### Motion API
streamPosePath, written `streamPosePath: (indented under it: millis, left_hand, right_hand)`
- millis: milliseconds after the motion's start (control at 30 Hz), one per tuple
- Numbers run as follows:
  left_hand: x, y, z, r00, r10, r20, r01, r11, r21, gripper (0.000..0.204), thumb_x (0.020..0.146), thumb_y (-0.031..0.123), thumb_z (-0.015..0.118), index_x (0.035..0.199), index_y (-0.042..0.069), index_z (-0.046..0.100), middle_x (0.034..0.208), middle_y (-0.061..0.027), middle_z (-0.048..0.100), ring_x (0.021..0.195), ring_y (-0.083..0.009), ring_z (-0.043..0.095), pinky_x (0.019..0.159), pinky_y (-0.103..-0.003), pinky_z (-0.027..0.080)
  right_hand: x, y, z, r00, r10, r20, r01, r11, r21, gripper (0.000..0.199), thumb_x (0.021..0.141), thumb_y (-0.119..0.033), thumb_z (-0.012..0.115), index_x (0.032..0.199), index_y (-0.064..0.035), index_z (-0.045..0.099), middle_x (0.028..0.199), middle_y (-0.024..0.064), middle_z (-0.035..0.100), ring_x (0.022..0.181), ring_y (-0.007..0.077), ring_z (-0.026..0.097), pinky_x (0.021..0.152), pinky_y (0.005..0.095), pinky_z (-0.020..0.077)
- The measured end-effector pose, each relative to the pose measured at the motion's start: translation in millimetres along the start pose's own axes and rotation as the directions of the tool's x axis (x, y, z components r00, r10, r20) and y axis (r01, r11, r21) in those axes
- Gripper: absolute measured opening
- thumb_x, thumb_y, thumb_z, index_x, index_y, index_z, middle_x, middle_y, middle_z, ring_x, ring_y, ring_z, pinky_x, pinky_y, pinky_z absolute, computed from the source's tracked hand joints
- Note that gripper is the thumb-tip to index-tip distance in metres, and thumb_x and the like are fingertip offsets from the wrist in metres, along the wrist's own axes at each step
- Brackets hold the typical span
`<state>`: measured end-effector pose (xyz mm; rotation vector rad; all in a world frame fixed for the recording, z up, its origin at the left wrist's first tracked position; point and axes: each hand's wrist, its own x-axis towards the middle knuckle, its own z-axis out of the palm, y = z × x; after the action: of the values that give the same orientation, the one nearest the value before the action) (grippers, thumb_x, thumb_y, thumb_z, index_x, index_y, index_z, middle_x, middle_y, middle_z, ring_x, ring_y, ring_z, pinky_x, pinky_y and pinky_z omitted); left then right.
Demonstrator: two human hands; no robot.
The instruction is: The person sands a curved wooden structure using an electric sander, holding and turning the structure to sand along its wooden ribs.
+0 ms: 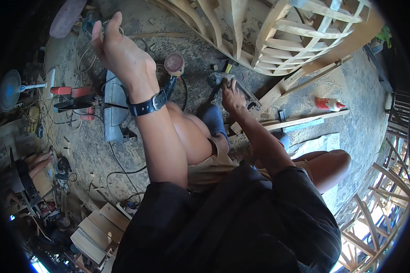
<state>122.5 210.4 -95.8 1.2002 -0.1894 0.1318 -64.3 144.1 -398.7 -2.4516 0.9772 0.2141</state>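
Well left of the fingers of the left hand (125,63), and lower than their tips, I have a round fan (10,91) with a bluish face. Farther below those fingers, another person's bare limb (40,163) shows among dim clutter. Just left of the fingertips is a mauve oval object (68,18). Under them, toward the left, stands a red-and-black machine (79,92), and nearer the wrist a grey metal casing (115,113). Pale boards (93,236) lie stacked far below the fingers.

The left hand itself I see raised, its visible fingertips apart, nothing between them that I can make out; a black strap (146,107) circles the wrist. To the right of its fingers lies a power tool with a round reddish pad (174,63).

Next comes the dark tool (215,81), on the floor right at the fingers of the right hand (234,98). Those fingers rest on it, one stretched forward; whether they close around it, I cannot tell from my end. Just beyond them is a yellow handle (228,68).

Up and right of the right fingers rises a ribbed wooden frame (300,28). Lower on that side, a wood strip (296,122) lies near the forearm. Farther right of the fingers, a red bottle with a white end (328,104) lies on its side.
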Motion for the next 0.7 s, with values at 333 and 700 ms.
streamPosePath:
  millis: [333, 700]
  left_hand:
    - [37.4, 11.1, -47.5, 0.979, -0.14, 0.151, 0.155, 0.984, -0.088, 0.06, 0.09, 0.032, 0.063, 0.139, 0.003, 0.048, 0.149, -0.012, 0.04, 0.141, -0.0279, 0.034, 0.113, -0.044, 0.019]
    - [73.4, -320.6, -317.6, 0.892, -0.364, 0.267, -0.098, 0.422, 0.901, 0.064, 0.088, 0.024, 0.077, 0.136, -0.005, 0.047, 0.132, -0.0196, 0.058, 0.121, -0.0246, 0.058, 0.101, -0.034, 0.045]
  right_hand:
    - [66.5, 101.9, 70.6, 0.994, -0.085, -0.069, 0.051, 0.918, -0.393, 0.063, 0.093, -0.012, 0.05, 0.153, -0.0045, 0.03, 0.147, 0.0196, 0.041, 0.123, 0.0348, 0.054, 0.102, 0.0445, 0.0459]
    - [-65.6, 52.1, -46.2, 0.938, -0.343, -0.059, 0.347, 0.92, 0.18, 0.029, 0.094, -0.025, 0.06, 0.115, -0.0067, 0.068, 0.115, 0.0119, 0.064, 0.115, 0.031, 0.056, 0.108, 0.0459, 0.0374]
